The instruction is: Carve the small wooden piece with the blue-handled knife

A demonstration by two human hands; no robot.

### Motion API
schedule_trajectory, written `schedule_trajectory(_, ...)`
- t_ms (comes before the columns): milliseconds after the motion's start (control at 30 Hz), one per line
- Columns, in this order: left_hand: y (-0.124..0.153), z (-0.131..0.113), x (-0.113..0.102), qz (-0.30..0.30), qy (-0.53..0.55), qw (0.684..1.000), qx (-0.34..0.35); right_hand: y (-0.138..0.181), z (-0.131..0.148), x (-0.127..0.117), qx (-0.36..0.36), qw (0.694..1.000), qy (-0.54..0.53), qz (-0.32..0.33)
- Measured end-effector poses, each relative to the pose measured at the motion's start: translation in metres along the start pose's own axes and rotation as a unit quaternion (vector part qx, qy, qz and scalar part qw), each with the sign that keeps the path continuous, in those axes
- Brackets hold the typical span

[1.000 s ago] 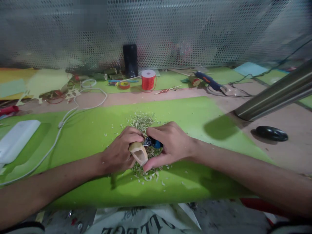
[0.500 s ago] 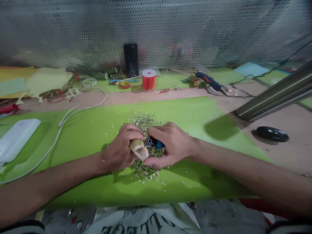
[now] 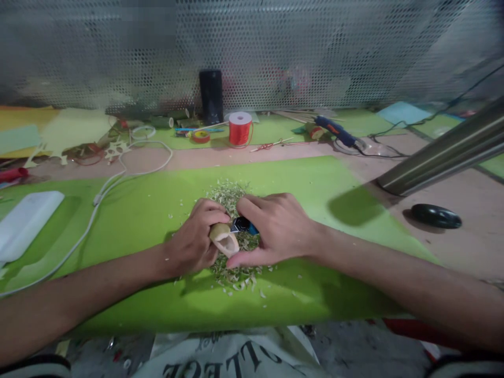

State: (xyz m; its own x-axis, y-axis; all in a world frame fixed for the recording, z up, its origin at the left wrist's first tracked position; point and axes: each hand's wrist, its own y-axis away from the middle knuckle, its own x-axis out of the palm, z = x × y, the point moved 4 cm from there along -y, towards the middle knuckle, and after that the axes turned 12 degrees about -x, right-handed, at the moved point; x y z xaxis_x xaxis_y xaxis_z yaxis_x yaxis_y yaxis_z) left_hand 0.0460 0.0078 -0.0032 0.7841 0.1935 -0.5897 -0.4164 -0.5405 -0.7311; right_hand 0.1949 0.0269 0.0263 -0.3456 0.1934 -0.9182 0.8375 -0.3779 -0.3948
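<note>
Hollowed wood piece [image 3: 224,240] in left grip [image 3: 196,239] (knife [image 3: 243,226] right)

Your hands [image 3: 236,236] meet mid-mat [image 3: 315,178] over shavings [image 3: 228,194]; power bank [image 3: 23,223] far left, thread spool [image 3: 240,128] behind, mouse [image 3: 436,216] right.

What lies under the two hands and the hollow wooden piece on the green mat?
A heap of pale shavings spreads on the green mat beneath the left hand, right hand and hollow wooden piece. The mat right below the hands is covered.

Left hand [image 3: 192,244] and right hand [image 3: 275,228] meet, seemingly clenched
</note>
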Motion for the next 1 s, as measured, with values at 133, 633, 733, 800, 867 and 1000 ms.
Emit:
schedule_trajectory(133,0.0,0.001,-0.001,0.01,-0.023,1.0,0.002,0.001,0.004,-0.002,0.006,1.0,0.016,-0.005)
schedule_trajectory(633,0.002,0.002,-0.001,0.012,-0.016,1.0,0.002,0.001,0.0,0.008,-0.004,0.992,-0.105,0.066)
schedule_trajectory(733,0.003,0.002,0.0,0.009,-0.014,1.0,0.006,0.001,-0.001,0.01,-0.005,0.991,-0.12,0.067)
schedule_trajectory(800,0.003,0.004,0.0,0.004,-0.004,1.0,-0.001,0.001,-0.002,0.011,-0.004,0.989,-0.133,0.066)
schedule_trajectory(867,0.004,0.005,0.001,0.007,0.006,1.0,-0.012,0.002,-0.003,0.012,-0.002,0.987,-0.146,0.067)
schedule_trajectory(1000,0.005,0.005,0.0,0.014,-0.002,1.0,-0.016,0.002,-0.005,0.014,0.001,0.985,-0.161,0.066)
